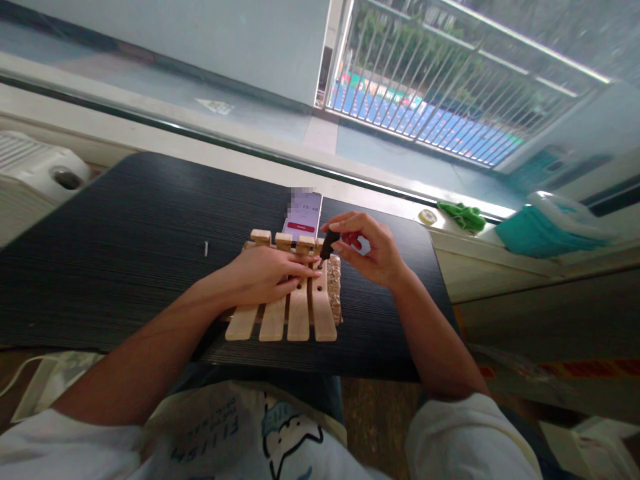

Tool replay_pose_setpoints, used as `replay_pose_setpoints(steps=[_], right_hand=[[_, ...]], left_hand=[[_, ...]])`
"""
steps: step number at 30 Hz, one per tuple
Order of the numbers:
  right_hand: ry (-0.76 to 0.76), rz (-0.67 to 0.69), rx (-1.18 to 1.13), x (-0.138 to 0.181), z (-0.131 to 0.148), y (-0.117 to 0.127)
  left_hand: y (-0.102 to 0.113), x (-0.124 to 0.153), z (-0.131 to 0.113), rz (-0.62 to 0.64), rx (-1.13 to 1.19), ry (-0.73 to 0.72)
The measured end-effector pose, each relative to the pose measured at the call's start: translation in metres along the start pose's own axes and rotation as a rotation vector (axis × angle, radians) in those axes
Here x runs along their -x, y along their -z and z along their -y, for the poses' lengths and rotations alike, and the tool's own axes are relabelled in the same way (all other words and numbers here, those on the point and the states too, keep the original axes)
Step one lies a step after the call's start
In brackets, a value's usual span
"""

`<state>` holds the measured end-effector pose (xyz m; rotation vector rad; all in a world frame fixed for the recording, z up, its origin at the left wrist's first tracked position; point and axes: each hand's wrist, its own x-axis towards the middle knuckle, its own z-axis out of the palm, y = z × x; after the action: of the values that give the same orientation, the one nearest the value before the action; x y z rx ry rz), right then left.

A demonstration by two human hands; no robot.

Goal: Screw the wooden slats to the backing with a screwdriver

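A small slatted wooden piece [299, 313] lies on the dark table, its pale curved slats side by side with dark holes in some of them. My left hand [265, 272] rests flat across the slats, fingers stretched toward the right-hand one. Between the thumb and fingers of my right hand [373, 245] is a screwdriver [329, 244] with a black handle. It leans a little, and its tip meets the rightmost slat near my left fingertips. Whether a screw sits under the tip is too small to tell.
Behind the wooden piece lies a lit phone [304, 212]. A small pale peg [206, 249] is on the black table [125, 227] to the left. On the sill at right are a tape roll [427, 216], a green cloth [463, 215] and a teal container [537, 223].
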<state>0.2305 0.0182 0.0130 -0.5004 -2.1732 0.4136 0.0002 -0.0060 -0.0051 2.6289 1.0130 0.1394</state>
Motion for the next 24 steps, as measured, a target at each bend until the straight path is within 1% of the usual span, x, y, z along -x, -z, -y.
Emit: replay_pose_setpoints(steps=[5,7,10,14,18,21,24], right_hand=[[-0.226,0.082,-0.134,0.0063,-0.0023,0.0024],[-0.277,0.09,-0.174,0.0072,-0.0024,0.0023],[-0.269,0.074,-0.212,0.0052,-0.0012,0.002],[-0.218,0.131,-0.214,0.001,0.0008,0.0025],[-0.26,0.14,-0.25,0.0007,0.0002,0.0032],[-0.289,0.176,-0.3,0.0022,-0.0021,0.0027],[-0.267,0.178,-0.375,0.0031,-0.0048,0.0013]], left_hand=[[-0.0005,-0.0002,0.0011,-0.001,-0.008,0.0],[-0.0008,-0.0001,0.0014,-0.005,-0.01,-0.001],[-0.0011,0.0,0.0015,-0.01,-0.005,-0.008],[-0.001,-0.0001,0.0012,-0.002,-0.009,-0.014],[-0.0009,-0.0002,0.0013,-0.013,-0.001,-0.021],[-0.0011,-0.0001,0.0015,-0.013,0.004,-0.025],[-0.0011,0.0002,0.0013,-0.014,0.002,-0.036]])
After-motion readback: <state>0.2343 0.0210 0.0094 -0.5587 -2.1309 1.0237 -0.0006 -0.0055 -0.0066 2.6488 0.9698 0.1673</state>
